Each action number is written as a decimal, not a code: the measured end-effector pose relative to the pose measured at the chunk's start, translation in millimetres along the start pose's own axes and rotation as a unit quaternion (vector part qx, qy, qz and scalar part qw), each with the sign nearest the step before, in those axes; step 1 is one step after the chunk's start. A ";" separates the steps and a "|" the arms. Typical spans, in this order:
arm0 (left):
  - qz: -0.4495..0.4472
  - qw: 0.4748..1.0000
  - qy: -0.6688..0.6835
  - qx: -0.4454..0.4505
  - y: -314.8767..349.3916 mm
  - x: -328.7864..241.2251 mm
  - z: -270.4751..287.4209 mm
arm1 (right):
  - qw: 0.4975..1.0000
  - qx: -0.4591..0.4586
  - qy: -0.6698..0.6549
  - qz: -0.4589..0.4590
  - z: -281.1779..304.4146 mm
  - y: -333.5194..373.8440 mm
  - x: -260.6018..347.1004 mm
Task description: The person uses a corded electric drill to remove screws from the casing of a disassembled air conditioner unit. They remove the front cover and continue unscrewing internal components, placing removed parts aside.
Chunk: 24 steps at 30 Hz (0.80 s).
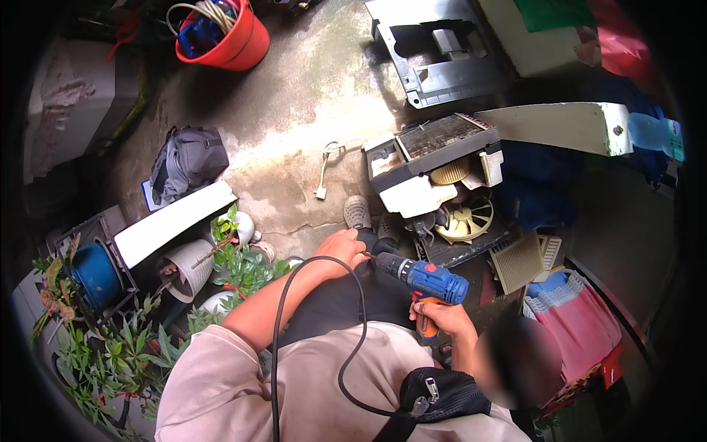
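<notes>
A blue cordless drill (434, 281) with a dark chuck and an orange-and-black grip lies across my lap, its nose pointing left. My right hand (443, 318) is wrapped round its grip. At the tip of the drill, my left hand (340, 249) has its fingers closed near the bit (369, 255); what they pinch is too small to make out. Ahead and to the right stands an opened dark-framed appliance unit (412, 158) with a grille on top. A cream fan wheel (465, 222) sits below it, apart from both hands.
A black cable (277, 324) loops over my body. Potted plants (132, 339) and a white panel (173, 223) stand at the left. Farther off are a grey bag (188, 162), a red bucket (234, 43) and a black housing (445, 55). A cream plug cord (324, 173) lies on the concrete.
</notes>
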<state>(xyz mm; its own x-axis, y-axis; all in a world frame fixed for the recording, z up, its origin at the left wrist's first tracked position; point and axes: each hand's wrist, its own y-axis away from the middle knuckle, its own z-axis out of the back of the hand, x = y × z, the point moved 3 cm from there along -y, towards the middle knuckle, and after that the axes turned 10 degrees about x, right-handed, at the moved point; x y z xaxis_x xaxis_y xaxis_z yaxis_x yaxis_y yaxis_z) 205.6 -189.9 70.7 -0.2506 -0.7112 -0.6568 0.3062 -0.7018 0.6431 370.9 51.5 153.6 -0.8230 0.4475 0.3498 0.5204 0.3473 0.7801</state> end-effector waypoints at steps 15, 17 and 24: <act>0.194 0.932 0.139 -0.271 127.2 32.0 165.3 | 0.979 -0.145 -0.012 0.143 6.2 71.7 34.4; 0.200 0.929 0.156 -0.269 126.6 68.2 186.3 | 0.966 -0.228 -0.020 0.120 4.8 75.7 44.7; 0.071 0.985 0.006 -0.158 89.7 84.4 334.8 | 0.829 -0.460 0.305 0.086 -100.1 47.7 72.4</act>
<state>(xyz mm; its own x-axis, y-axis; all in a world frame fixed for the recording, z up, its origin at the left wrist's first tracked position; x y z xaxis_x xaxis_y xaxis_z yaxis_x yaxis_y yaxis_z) -95.6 -326.2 204.7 -0.1738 -0.7990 -0.5756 0.6086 -0.5467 0.5751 313.3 18.0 268.1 -0.8628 -0.1732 0.4750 0.4791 -0.5805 0.6585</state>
